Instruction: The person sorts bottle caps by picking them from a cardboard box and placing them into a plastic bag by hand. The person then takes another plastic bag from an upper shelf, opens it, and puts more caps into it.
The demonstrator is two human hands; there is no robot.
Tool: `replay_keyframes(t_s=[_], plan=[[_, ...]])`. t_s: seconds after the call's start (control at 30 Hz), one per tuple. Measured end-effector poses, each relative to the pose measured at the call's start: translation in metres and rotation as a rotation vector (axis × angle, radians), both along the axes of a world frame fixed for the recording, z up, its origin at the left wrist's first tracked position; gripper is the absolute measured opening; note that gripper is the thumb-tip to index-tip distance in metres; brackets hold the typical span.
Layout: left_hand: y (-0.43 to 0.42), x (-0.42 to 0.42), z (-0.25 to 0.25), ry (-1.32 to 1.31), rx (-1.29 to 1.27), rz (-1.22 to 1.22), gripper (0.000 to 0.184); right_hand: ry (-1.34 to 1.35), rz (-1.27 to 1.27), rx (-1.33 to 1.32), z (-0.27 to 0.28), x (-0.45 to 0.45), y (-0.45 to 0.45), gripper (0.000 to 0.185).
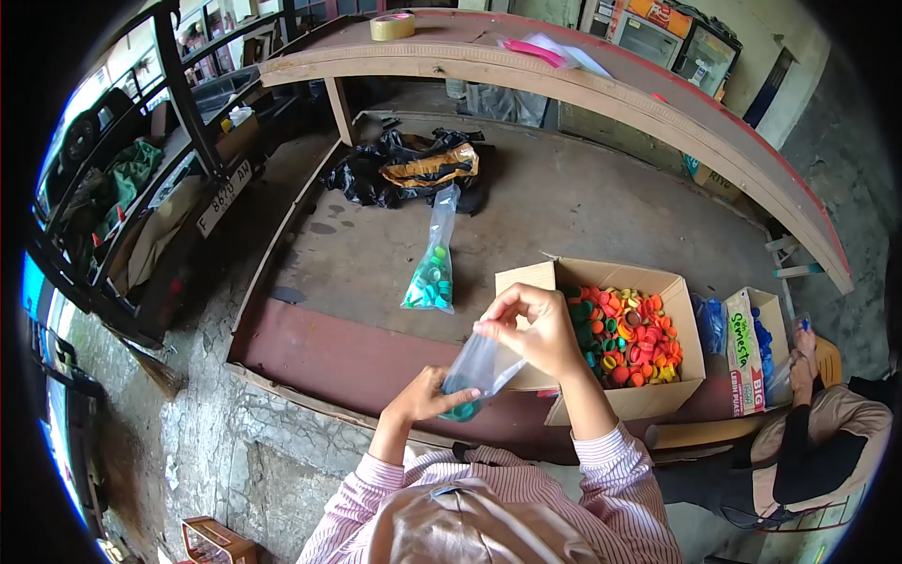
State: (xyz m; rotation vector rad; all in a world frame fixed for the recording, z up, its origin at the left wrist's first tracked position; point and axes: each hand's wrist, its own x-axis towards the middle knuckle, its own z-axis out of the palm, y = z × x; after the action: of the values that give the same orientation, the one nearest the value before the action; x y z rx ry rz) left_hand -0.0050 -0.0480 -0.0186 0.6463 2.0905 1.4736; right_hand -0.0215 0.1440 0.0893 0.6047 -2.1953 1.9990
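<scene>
A clear plastic bag (482, 363) with a few teal-green bottle caps (460, 406) at its bottom is held up in front of me. My left hand (419, 399) grips its lower part, fingers closed around it. Above, my right hand (534, 324) is closed in a pinch at the upper edge of the bag. Just right of it, a cardboard box (692, 350) holds many bottle caps (639, 329) in red, orange, yellow and green. A second clear bag (432, 282) of green caps lies on the table beyond my hands.
Black plastic bags (399, 169) lie on the low table (310, 324). A raised wooden shelf (601, 80) bears a tape roll (393, 26). A smaller box (747, 357) of blue caps stands at right, beside another person (817, 442). A vehicle (169, 179) is at left.
</scene>
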Motion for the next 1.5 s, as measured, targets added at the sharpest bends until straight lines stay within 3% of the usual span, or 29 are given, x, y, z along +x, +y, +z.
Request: replay_keyframes(t_s=[0.07,0.13,0.17,0.23,0.33,0.43,0.53,0.6,0.67,0.7,0.73,0.8,1.0,1.07,1.13,1.17,1.27,1.37,1.5], plan=[[0.004,0.001,-0.004,0.018,0.001,-0.013,0.035,-0.023,-0.048,-0.172,-0.007,-0.011,0.000,0.010],[0.009,-0.002,0.001,0.081,0.260,0.118,0.031,0.017,-0.188,-0.193,-0.016,-0.019,-0.001,0.008],[0.009,-0.006,0.002,0.086,0.259,0.115,0.031,0.105,-0.261,-0.157,-0.015,-0.020,-0.002,0.008],[0.003,-0.017,0.001,0.100,0.130,0.106,0.027,0.369,-0.420,0.024,-0.018,-0.024,0.005,0.006],[-0.010,-0.039,-0.010,0.035,-0.085,0.217,0.025,0.298,-0.674,-0.277,-0.028,-0.033,0.030,0.008],[-0.011,-0.075,-0.033,-0.035,0.110,0.429,0.028,0.226,-0.854,-0.228,-0.054,-0.030,0.074,0.009],[0.007,-0.131,-0.051,0.067,0.106,0.472,0.032,0.158,-0.964,0.253,-0.105,0.001,0.114,0.011],[0.029,-0.162,-0.041,0.162,-0.028,0.486,0.037,0.120,-0.937,0.432,-0.108,0.024,0.120,0.011],[0.053,-0.202,-0.066,0.301,-0.031,0.508,0.041,0.116,-0.908,0.529,-0.118,0.043,0.127,0.010],[0.063,-0.218,-0.064,0.329,-0.206,0.490,0.043,0.085,-0.914,0.563,-0.121,0.051,0.129,0.010],[0.075,-0.226,-0.065,0.343,-0.100,0.460,0.043,0.047,-0.923,0.600,-0.122,0.060,0.130,0.010],[0.093,-0.253,-0.077,0.318,-0.318,0.455,0.038,-0.039,-0.957,0.606,-0.123,0.073,0.129,0.010],[0.119,-0.292,-0.123,0.416,-0.303,0.364,0.033,-0.001,-0.991,0.765,-0.137,0.078,0.129,0.011],[0.120,-0.299,-0.130,0.428,-0.234,0.352,0.027,0.008,-1.007,0.743,-0.135,0.075,0.129,0.012],[0.124,-0.304,-0.144,0.493,-0.039,0.484,0.043,0.017,-1.026,0.737,-0.137,0.073,0.129,0.013],[0.125,-0.303,-0.142,0.538,-0.087,0.492,0.057,0.030,-1.010,0.776,-0.143,0.075,0.131,0.015],[0.130,-0.289,-0.128,0.732,0.033,0.553,0.068,-0.049,-0.998,0.690,-0.134,0.070,0.130,0.021],[0.123,-0.254,-0.096,0.625,0.150,0.629,0.071,-0.060,-0.921,0.555,-0.130,0.052,0.140,0.026],[0.088,-0.192,-0.061,0.462,0.299,0.732,0.065,0.229,-0.775,0.643,-0.064,-0.023,0.155,0.017]])
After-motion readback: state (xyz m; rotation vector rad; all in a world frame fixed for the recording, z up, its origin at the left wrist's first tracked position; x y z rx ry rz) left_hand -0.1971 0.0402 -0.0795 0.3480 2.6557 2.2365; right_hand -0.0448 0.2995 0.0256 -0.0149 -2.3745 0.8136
